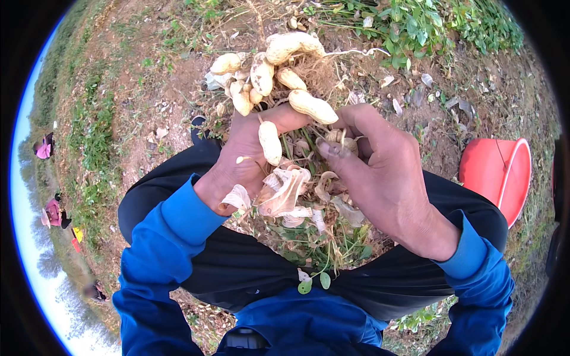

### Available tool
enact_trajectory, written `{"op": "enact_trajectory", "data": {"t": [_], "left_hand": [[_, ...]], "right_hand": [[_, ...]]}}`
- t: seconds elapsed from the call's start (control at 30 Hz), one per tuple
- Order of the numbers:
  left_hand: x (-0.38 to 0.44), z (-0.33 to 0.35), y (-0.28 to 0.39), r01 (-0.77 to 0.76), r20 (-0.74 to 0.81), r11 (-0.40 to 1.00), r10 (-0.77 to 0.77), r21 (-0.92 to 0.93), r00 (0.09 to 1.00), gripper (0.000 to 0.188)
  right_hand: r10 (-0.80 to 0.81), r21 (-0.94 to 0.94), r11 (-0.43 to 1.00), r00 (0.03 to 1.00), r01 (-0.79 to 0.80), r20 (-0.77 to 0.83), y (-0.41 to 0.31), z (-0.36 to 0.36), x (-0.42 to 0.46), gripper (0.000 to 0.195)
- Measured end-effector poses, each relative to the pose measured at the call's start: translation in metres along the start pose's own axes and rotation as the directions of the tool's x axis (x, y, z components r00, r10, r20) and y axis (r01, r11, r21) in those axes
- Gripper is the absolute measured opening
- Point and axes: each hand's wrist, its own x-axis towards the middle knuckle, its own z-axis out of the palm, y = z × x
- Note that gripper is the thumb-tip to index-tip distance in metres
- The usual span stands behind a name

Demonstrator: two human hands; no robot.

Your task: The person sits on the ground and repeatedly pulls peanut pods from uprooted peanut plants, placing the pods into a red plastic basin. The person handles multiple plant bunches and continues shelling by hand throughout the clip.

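Note:
Pulled peanut plants with dry, curled leaves (pixel 285 191) hang between my knees. Around their stems, my left hand (pixel 249 151) is closed, the thumb lying across the top. A cluster of pale peanut pods (pixel 262 73) and fine roots (pixel 318 73) sticks up beyond that hand. One large pod (pixel 313 107) lies between the two hands, and another pod (pixel 270 142) hangs over the left palm. My right hand (pixel 378 164) has its thumb and fingers curled around a few pods (pixel 343 140) at the right of the stems. Its fingertips are partly hidden.
A red plastic bucket (pixel 485 171) lies tilted beside my right knee. Green peanut plants (pixel 418 26) are heaped at the upper right. Dry leaves litter the soil (pixel 147 98). Several people, one in a pink top (pixel 53 212), are far off at the left edge.

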Motion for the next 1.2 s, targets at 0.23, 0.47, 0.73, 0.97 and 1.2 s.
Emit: {"op": "enact_trajectory", "data": {"t": [0.23, 0.47, 0.73, 0.97, 1.2], "left_hand": [[0.000, -0.006, 0.013, -0.082, 0.047, 0.900, 0.068, 0.429, 0.997, 0.038], [0.000, -0.012, 0.004, -0.195, 0.037, 0.852, 0.203, 0.486, 0.978, 0.033], [0.003, 0.005, 0.006, -0.136, 0.018, 0.970, 0.135, 0.202, 0.991, 0.030], [0.001, 0.002, 0.015, -0.139, 0.092, 0.976, 0.125, 0.167, 0.988, 0.026], [-0.003, -0.007, 0.019, -0.125, 0.145, 0.970, 0.096, 0.208, 0.985, 0.028]], "right_hand": [[0.296, 0.348, 0.872, 0.937, -0.344, 0.184, -0.015, -0.014, 0.007, 0.014], [0.220, 0.149, 0.955, 0.948, -0.258, 0.231, -0.022, -0.022, 0.011, 0.015], [0.394, 0.299, 0.769, 0.787, -0.565, 0.474, -0.028, -0.039, 0.017, 0.023], [0.307, 0.325, 0.837, 0.869, -0.441, 0.388, -0.038, -0.032, 0.013, 0.019], [0.263, 0.248, 0.892, 0.879, -0.379, 0.397, -0.044, -0.034, 0.008, 0.013]]}}
